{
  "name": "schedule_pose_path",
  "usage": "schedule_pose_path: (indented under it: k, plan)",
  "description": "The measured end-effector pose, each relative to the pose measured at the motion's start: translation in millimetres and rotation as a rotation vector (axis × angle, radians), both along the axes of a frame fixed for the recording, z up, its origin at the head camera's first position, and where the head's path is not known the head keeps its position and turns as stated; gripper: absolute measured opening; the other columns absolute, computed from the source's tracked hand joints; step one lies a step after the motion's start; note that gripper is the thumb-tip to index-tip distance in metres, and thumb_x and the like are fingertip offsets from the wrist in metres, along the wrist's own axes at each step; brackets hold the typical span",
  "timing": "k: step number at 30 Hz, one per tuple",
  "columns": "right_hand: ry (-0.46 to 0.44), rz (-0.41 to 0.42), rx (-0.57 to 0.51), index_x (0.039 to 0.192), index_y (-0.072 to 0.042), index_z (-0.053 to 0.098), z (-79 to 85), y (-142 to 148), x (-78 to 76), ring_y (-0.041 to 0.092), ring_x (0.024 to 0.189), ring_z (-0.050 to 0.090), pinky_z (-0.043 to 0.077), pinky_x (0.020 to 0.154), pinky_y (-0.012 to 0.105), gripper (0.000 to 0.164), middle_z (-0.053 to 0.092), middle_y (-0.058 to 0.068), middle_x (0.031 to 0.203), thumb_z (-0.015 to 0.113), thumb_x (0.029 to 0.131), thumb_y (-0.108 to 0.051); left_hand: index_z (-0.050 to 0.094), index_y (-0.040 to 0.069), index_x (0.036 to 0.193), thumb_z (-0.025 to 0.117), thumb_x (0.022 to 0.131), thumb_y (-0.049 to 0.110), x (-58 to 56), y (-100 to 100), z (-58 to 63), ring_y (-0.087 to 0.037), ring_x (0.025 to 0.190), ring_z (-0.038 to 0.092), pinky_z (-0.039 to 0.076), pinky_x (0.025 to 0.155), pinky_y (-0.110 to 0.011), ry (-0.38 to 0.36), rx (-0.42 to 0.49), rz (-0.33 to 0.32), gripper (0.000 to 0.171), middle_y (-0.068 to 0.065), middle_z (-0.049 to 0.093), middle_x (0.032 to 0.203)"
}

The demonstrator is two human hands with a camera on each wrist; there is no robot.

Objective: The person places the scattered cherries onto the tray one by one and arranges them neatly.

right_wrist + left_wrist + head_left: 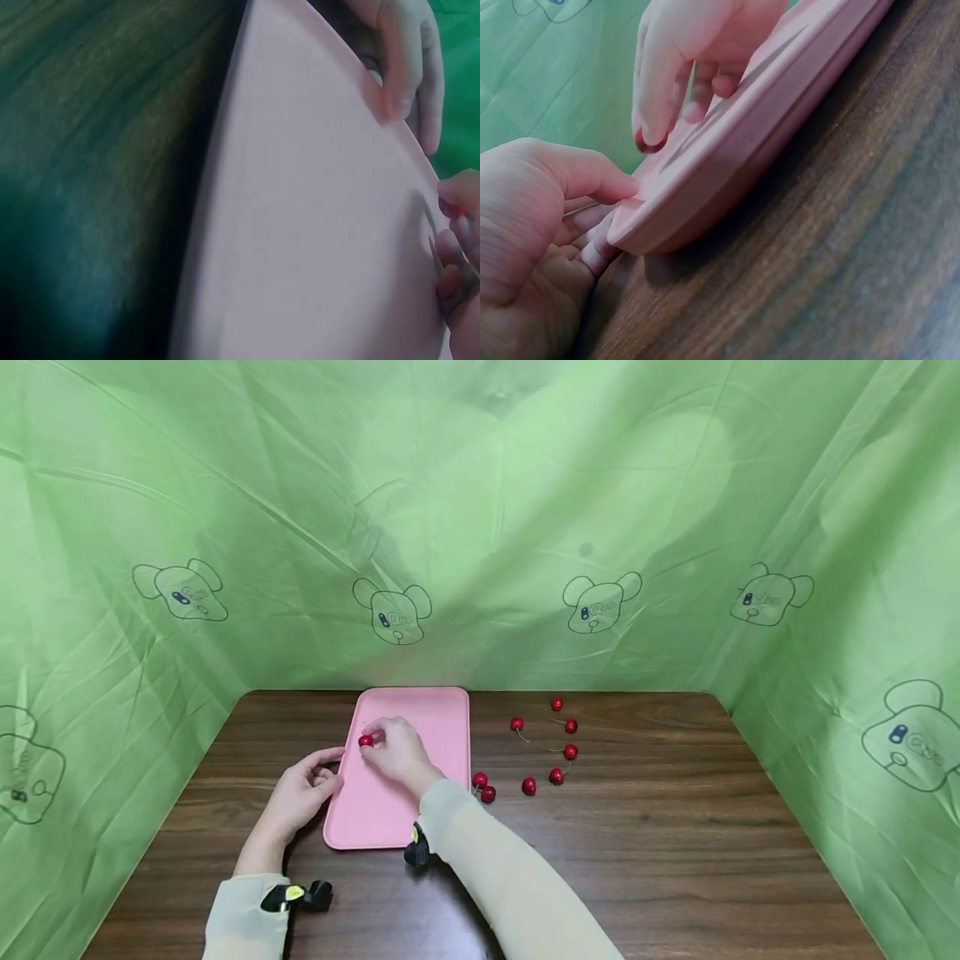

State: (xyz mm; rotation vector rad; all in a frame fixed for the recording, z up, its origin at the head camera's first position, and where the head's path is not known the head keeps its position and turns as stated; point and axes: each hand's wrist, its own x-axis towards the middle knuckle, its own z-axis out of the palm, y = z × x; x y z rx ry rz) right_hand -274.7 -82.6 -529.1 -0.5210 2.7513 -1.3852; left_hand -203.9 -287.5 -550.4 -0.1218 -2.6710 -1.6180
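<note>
My right hand (397, 752) is over the left part of a pink tray (431, 714) and pinches a red cherry (365, 740) between thumb and fingertips. In the left wrist view that cherry (649, 142) is mostly covered by the fingers. At the tray's left edge, my left hand (297, 793) grips the rim. Its thumb (604, 176) lies on the rim while other fingers curl against the outer side, as the left wrist view shows. The right wrist view has the left hand (409, 67) at the far rim and the right hand's fingertips (454, 281) partly cut off.
Several loose cherries lie right of the tray on the dark wooden table (660, 827): a close pair (483, 787) beside its edge, others such as one cherry (571, 752) farther right. A green cloth (480, 527) stands behind and at both sides.
</note>
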Motion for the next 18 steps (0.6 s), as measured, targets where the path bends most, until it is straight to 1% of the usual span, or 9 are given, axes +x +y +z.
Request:
schedule_pose_path:
  k: [2, 4, 5, 6, 9, 11, 12, 13, 18]
  plan:
    - [0.001, 0.007, 0.016, 0.117, -0.013, 0.08, -0.1, -3.5, -0.2, 0.005, 0.096, 0.06, 0.049, 0.088, 0.019, 0.023, 0.068, -0.002, 0.108, 0.085, 0.095, -0.015, 0.06, -0.006, 0.148, 0.071, 0.103, 0.0, 0.0, 0.9, 2.5, -0.011, 0.084, 0.061, 0.052, 0.071, -0.02, -0.01, 0.006, -0.001, 0.048, -0.018, 0.069, 0.105]
    - [-0.005, 0.005, 0.044, 0.118, -0.015, 0.08, -0.5, -6.4, 0.0, 0.003, 0.095, 0.058, 0.048, 0.088, 0.018, 0.023, 0.068, -0.004, 0.108, 0.085, 0.096, -0.017, 0.059, -0.008, 0.148, 0.07, 0.103, -0.002, 3.0, 4.2, 9.5, -0.011, 0.084, 0.061, 0.051, 0.071, -0.02, -0.024, 0.004, 0.0, 0.047, -0.02, 0.069, 0.105]
    - [-0.008, 0.004, 0.057, 0.118, -0.015, 0.08, -1.0, -7.4, 0.1, 0.003, 0.095, 0.058, 0.048, 0.088, 0.018, 0.023, 0.068, -0.005, 0.108, 0.085, 0.096, -0.018, 0.058, -0.008, 0.149, 0.069, 0.103, -0.002, 3.2, 4.2, 9.3, -0.011, 0.084, 0.061, 0.051, 0.071, -0.02, -0.029, 0.003, 0.002, 0.047, -0.021, 0.069, 0.105]
    - [-0.011, 0.003, 0.07, 0.119, -0.016, 0.08, -1.2, -8.1, 0.4, 0.002, 0.094, 0.058, 0.048, 0.088, 0.018, 0.024, 0.068, -0.005, 0.108, 0.085, 0.096, -0.019, 0.058, -0.009, 0.149, 0.069, 0.103, -0.003, 4.1, 5.5, 11.6, -0.012, 0.084, 0.061, 0.051, 0.071, -0.02, -0.035, 0.002, 0.004, 0.047, -0.022, 0.068, 0.105]
    - [-0.005, 0.014, 0.11, 0.121, -0.017, 0.08, -0.1, -7.9, 0.8, 0.001, 0.094, 0.057, 0.047, 0.088, 0.018, 0.026, 0.069, -0.006, 0.109, 0.084, 0.096, -0.022, 0.059, -0.007, 0.149, 0.07, 0.104, -0.001, 3.0, 5.2, 10.4, -0.012, 0.084, 0.061, 0.051, 0.071, -0.02, -0.034, -0.009, 0.003, 0.047, -0.02, 0.068, 0.104]
    - [0.001, 0.027, 0.126, 0.124, -0.018, 0.08, 0.9, -7.3, 1.5, 0.001, 0.096, 0.058, 0.047, 0.089, 0.018, 0.028, 0.07, -0.005, 0.11, 0.084, 0.096, -0.023, 0.06, -0.005, 0.149, 0.071, 0.104, 0.003, 0.3, 1.4, 4.3, -0.011, 0.085, 0.062, 0.052, 0.072, -0.021, -0.024, -0.017, 0.001, 0.047, -0.017, 0.069, 0.104]
    - [0.003, 0.034, 0.134, 0.126, -0.018, 0.08, 1.4, -6.7, 1.7, 0.002, 0.096, 0.058, 0.047, 0.09, 0.018, 0.03, 0.07, -0.004, 0.112, 0.084, 0.096, -0.024, 0.06, -0.004, 0.149, 0.071, 0.104, 0.003, 0.3, 1.2, 4.7, -0.012, 0.085, 0.062, 0.052, 0.072, -0.021, -0.021, -0.021, -0.001, 0.047, -0.017, 0.069, 0.104]
    - [0.006, 0.042, 0.136, 0.128, -0.018, 0.08, 1.8, -5.9, 1.8, 0.002, 0.098, 0.059, 0.047, 0.091, 0.018, 0.032, 0.071, -0.004, 0.113, 0.084, 0.096, -0.023, 0.061, -0.003, 0.149, 0.072, 0.104, 0.004, -0.5, -0.2, 2.5, -0.012, 0.086, 0.062, 0.053, 0.072, -0.021, -0.019, -0.023, -0.001, 0.047, -0.015, 0.069, 0.104]
    - [0.022, 0.079, 0.163, 0.137, -0.016, 0.076, 1.2, -2.2, 2.0, 0.004, 0.105, 0.061, 0.047, 0.098, 0.019, 0.043, 0.072, -0.002, 0.119, 0.084, 0.095, -0.021, 0.062, 0.0, 0.148, 0.072, 0.103, 0.004, -0.1, -0.7, 2.0, -0.013, 0.086, 0.063, 0.054, 0.072, -0.022, -0.022, -0.019, -0.002, 0.046, -0.015, 0.068, 0.104]
